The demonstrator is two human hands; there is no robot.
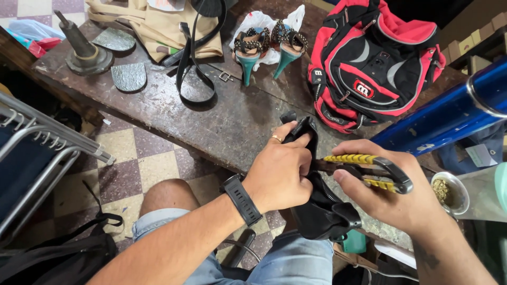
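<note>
My left hand (pixel 280 171), with a ring and a black wrist watch, grips a black leather piece with a zipper (pixel 322 211) over my lap, thumb pressed on its upper end. My right hand (pixel 385 195) is closed around pliers with yellow-and-black handles (pixel 369 169). The pliers' jaws point left and meet the black piece right beside my left thumb; the jaw tips are hidden there.
A dark worn workbench (pixel 222 116) carries a red-and-black backpack (pixel 369 58), a pair of teal high-heeled sandals (pixel 266 45), a tan bag with black straps (pixel 163 29), a metal shoe last stand (pixel 84 50) and two sole pieces. A blue tube (pixel 449 113) crosses at right, near a small cup (pixel 449 192).
</note>
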